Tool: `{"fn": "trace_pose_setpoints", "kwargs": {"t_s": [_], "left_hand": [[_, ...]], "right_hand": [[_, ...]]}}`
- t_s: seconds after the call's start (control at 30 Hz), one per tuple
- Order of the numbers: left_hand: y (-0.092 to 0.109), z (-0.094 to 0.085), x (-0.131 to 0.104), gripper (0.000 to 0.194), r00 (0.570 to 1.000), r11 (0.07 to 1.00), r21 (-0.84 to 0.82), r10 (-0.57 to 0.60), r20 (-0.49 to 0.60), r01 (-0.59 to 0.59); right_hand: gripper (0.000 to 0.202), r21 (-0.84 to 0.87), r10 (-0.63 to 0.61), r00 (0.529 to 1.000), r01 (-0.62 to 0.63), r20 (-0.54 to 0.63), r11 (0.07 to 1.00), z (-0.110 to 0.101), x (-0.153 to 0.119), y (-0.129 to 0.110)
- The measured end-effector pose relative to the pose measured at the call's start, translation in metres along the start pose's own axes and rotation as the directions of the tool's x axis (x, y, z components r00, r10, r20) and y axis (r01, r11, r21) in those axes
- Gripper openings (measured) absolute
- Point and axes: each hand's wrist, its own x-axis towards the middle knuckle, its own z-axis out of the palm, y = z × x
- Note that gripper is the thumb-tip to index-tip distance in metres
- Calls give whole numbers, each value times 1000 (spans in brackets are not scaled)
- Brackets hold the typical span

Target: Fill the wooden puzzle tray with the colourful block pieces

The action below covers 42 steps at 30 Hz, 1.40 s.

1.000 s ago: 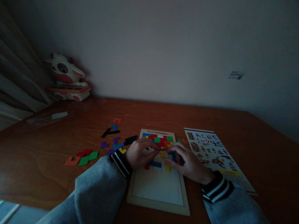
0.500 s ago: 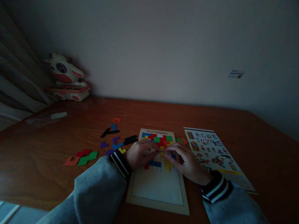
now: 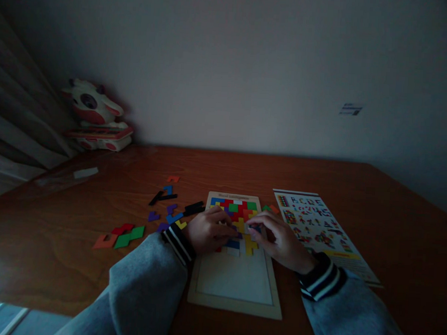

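The wooden puzzle board (image 3: pixel 234 308) lies in front of me, its upper part filled with coloured block pieces and its lower part bare. Over the left side of the board is my left hand (image 3: pixel 210 231), fingers closed on a dark purple puzzle piece (image 3: pixel 238 235) that is mostly covered. A yellow piece (image 3: pixel 249 245) lies right of that piece. My right hand (image 3: pixel 282 240) hovers at the board's right edge, thumb and fingers curved with a gap between them. Something dark blue shows in that gap; it looks like a piece on the board.
Left of the board lie loose pieces: black (image 3: pixel 194 208), purple (image 3: pixel 153 216), green (image 3: pixel 129 237) and orange (image 3: pixel 104 242) among them. Beyond my right hand, a printed pattern sheet (image 3: pixel 323 225) lies flat. A cow-shaped toy keyboard (image 3: pixel 99 116) stands at the back left.
Both hands were together at a thin piece seen edge-on above the board. Now the fingers are apart; my left hand has the piece lower, and my right hand's fingers have opened.
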Motion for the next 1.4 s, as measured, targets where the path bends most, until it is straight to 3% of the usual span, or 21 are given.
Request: {"fn": "trace_pose_setpoints", "kwargs": {"t_s": [0.27, 0.53, 0.77, 1.07, 1.4], "left_hand": [[2, -2, 0, 32, 996, 1000, 13, -30, 85, 29], [3, -6, 0, 47, 979, 994, -93, 67, 193, -50], [8, -12, 2, 52, 965, 998, -64, 28, 261, -11], [6, -9, 0, 50, 969, 998, -57, 32, 244, -18], [12, -12, 2, 54, 953, 999, 26, 17, 301, -26]], "right_hand": [[17, -21, 10, 999, -10, 43, 1000, 0, -1, 1], [21, -48, 31, 995, -27, 91, 998, -1, -1, 0], [30, -103, 64, 987, -50, 145, 993, 1, -2, 0], [48, -117, 100, 977, -78, 190, 990, 3, -2, -1], [52, -117, 104, 971, -79, 216, 990, 1, -2, -3]]}}
